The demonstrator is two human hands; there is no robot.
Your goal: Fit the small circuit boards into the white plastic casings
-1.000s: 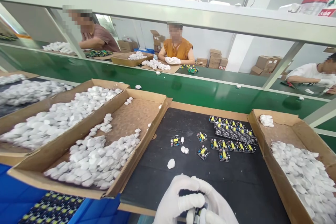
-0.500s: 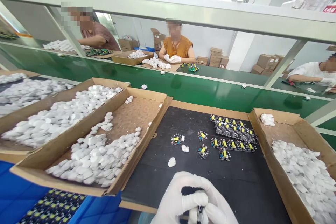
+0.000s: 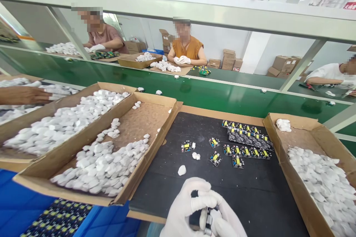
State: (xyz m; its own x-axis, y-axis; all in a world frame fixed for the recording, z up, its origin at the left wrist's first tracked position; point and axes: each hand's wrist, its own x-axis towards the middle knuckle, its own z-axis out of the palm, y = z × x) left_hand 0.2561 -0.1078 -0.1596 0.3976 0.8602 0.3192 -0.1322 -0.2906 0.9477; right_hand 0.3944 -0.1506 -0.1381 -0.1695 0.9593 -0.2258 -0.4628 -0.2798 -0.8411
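Both white-gloved hands are together at the front edge of the black work mat (image 3: 164, 181). My left hand (image 3: 182, 205) is closed, its thumb and fingers pinching a small circuit board (image 3: 208, 221) with silvery parts, held on edge. My right hand (image 3: 229, 214) closes on the same board from the other side, and a white piece sits against it between the fingers. Past the hands on the mat lie a loose white piece (image 3: 181, 170), a pair of smaller white pieces (image 3: 196, 156) and a single circuit board (image 3: 186, 146) with a yellow part.
Cardboard trays of white pieces stand left (image 3: 164, 144) and right (image 3: 280, 163). Rows of circuit boards (image 3: 247, 152) lie at the mat's back right. Behind runs a green conveyor belt (image 3: 211, 98). A blue bin (image 3: 105, 218) holds more boards. Another person's hand (image 3: 36, 94) reaches in at left.
My hands have shifted slightly, showing more of the held board. White pieces on the belt have moved right. Another person's hand has come in over the far-left pile.
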